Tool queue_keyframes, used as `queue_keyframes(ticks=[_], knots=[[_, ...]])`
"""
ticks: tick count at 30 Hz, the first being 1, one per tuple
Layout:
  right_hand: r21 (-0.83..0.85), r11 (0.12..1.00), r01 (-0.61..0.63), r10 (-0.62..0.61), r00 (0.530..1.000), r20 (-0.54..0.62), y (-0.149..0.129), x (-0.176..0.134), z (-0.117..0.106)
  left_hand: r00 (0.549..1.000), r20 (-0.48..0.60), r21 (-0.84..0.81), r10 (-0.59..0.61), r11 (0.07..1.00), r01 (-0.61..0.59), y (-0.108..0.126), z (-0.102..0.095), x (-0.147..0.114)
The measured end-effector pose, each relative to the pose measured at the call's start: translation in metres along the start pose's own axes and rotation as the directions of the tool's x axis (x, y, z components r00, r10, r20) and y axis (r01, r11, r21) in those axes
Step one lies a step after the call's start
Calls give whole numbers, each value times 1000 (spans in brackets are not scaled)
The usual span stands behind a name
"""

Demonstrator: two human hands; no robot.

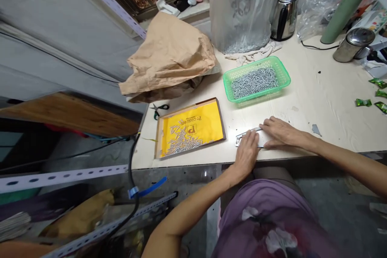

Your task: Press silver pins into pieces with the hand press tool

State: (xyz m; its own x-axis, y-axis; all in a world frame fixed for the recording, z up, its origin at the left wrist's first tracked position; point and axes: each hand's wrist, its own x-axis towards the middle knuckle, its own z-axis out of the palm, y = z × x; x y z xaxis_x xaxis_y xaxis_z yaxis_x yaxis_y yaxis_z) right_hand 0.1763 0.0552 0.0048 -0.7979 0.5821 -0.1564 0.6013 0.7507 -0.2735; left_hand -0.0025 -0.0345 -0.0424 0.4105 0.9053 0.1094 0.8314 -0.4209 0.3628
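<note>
Right of centre in the frame, close to the near edge of the pale, smooth tabletop [308, 82], lies the flat, silvery metal piece [238, 140], and you've got both hands at it. Your left hand [248, 151] is laid over the middle, fingers close together on top, so whether it clasps or only presses, I can't tell. Over on its right end, your right hand [279, 132] has it from the side, fingers at the far edge, thumb at the near edge, a gap between them with the metal in it. Much of the piece is hidden under you; the left end pokes out past your fingers.

Just left of your hands sits the shallow brown box tray with a bright yellow, printed bottom [210, 119], and small silvery metal pins [183, 143] are heaped towards its lower left. Above your hands, the bright green perforated plastic basket [286, 78] carries a broad bed of similar silvery pins [255, 82]. Scissors with dark green handles [163, 107] lie open beside the tray's upper left corner, just under the crumpled brown paper sack [172, 54]. Out at the right edge, green shiny wrapped packets [363, 102] lie scattered, well apart from you.
</note>
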Motion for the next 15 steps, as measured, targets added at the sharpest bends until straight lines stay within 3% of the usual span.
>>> queue_keyframes(ticks=[6, 11, 13, 15], knots=[[-17, 998, -54, 53, 997, -48, 22, 16, 2, 985, -26, -50, 171, 984, -172, 20, 18, -16], [-173, 984, -41, 27, 996, -85, 11, 37, -7, 989, 7, -130, 148, 981, -146, 25, 11, -11], [-179, 983, 50, -64, 995, -76, -9, 42, -8, 990, 37, -160, 136, 979, -128, 28, 9, -9], [-153, 962, 224, -234, 971, -50, -32, 46, -4, 991, 71, -194, 115, 976, -99, 30, 7, -9]])
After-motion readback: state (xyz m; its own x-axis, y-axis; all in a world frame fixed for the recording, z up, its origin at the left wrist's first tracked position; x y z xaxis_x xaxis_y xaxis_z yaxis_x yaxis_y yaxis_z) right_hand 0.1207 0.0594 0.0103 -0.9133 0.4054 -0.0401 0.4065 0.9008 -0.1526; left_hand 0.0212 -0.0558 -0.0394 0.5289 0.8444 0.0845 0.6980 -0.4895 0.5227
